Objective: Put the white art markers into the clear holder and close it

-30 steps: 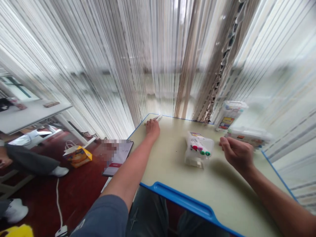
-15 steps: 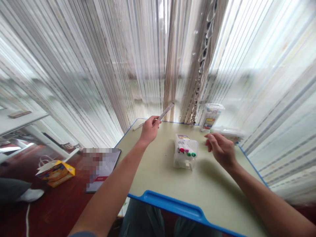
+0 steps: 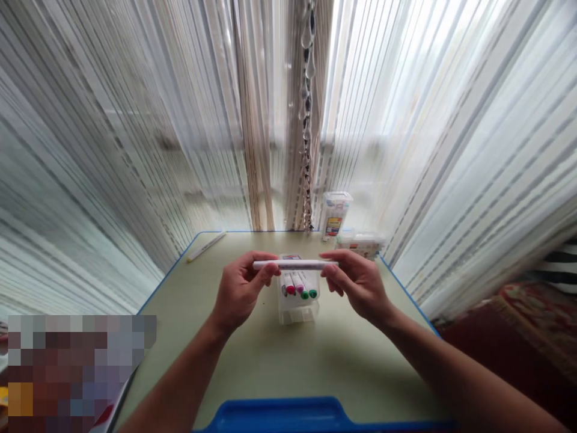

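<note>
A white marker pen is held level between both hands above the desk. My left hand pinches its left end and my right hand pinches its right end. Just behind and below the pen stands a clear plastic marker box with pink, red and green capped markers sticking out. Another white marker lies loose at the desk's far left corner.
The pale green desk has a blue rim and a blue handle at its near edge. An upright clear box and a flat clear box sit at the far right. String curtains hang close behind the desk.
My left hand picked a marker off the far left corner and brought it to the middle. My right hand came in and took its other end. The view swung right.
</note>
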`<action>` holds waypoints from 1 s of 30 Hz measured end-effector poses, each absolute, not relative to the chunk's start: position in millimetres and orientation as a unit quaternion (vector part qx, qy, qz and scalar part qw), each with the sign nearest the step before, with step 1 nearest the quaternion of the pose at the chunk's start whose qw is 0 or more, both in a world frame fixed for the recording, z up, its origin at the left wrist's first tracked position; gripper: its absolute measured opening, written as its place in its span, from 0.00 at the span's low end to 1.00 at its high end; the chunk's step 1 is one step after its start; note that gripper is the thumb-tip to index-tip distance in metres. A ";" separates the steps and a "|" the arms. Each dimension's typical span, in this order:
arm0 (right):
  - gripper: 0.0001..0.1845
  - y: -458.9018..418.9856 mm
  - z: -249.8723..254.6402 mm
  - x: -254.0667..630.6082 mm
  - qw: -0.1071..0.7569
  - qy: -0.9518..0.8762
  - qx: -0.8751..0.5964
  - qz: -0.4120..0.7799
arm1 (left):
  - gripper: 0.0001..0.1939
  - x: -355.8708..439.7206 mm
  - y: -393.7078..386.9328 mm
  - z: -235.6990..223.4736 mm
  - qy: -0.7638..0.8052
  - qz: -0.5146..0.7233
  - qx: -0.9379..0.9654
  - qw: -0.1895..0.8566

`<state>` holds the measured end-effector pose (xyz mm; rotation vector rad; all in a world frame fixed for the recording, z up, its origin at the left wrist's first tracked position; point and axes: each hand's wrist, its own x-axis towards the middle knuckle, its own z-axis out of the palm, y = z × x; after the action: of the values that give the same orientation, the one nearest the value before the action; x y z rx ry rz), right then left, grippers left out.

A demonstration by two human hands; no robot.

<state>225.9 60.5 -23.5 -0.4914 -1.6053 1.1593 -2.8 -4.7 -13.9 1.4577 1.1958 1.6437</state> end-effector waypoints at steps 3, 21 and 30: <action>0.08 55.2 -22.8 223.5 0.514 -0.644 -0.210 0.526 | 0.14 -3.0 -9.2 -17.5 0.457 0.638 0.534 0.314; 0.10 59.2 -26.8 221.9 0.503 -0.552 -0.198 0.635 | 0.08 -1.1 -9.2 -23.0 0.385 0.720 0.434 0.382; 0.13 55.8 -23.0 222.8 0.522 -0.623 -0.217 0.541 | 0.10 -2.0 -8.4 -26.8 0.397 0.694 0.461 0.385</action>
<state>222.8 55.8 -23.0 -0.5192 -1.4933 1.2950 -2.0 -8.4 -26.8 1.1751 1.0106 1.7689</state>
